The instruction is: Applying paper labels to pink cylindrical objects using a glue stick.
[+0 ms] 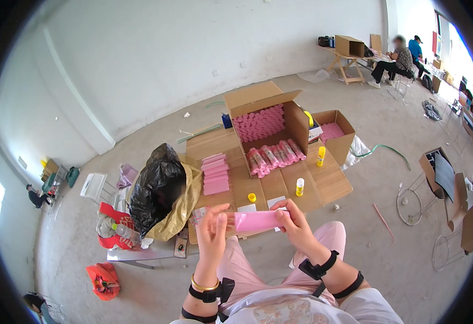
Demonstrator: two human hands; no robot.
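At the far left a red bag (104, 279) lay on the concrete floor, and near it a red-and-white bag (108, 228) with a plastic bottle sat at the edge of the tabletop (331, 186), which was covered in flattened cardboard. Beside that, a black plastic sack (156, 186) bulged out of a yellowish bag (185, 205). To its right a stack of flat pink sheets (215, 174) rested on the cardboard. In the foreground, above the person's lap, the left hand (211, 233) was closed around the left end of a pink folded sheet (258, 220), fingers upright and pinching it. The sheet lay roughly level between both hands, just in front of the near edge of the tabletop. The right hand (296, 224) gripped its right end, fingers curled over the top edge. Behind the hands a yellow cap (251, 197) and a yellow-topped glue stick (300, 187) stood on the cardboard, with a second glue stick (321, 156) farther back. An open cardboard box (266, 127) lay tipped on its side, packed with pink rolls (273, 155), some spilling onto its front flap. Just right of it a smaller box (335, 135) held more pink material. At the far right, two people sat at a distant table (350, 59).
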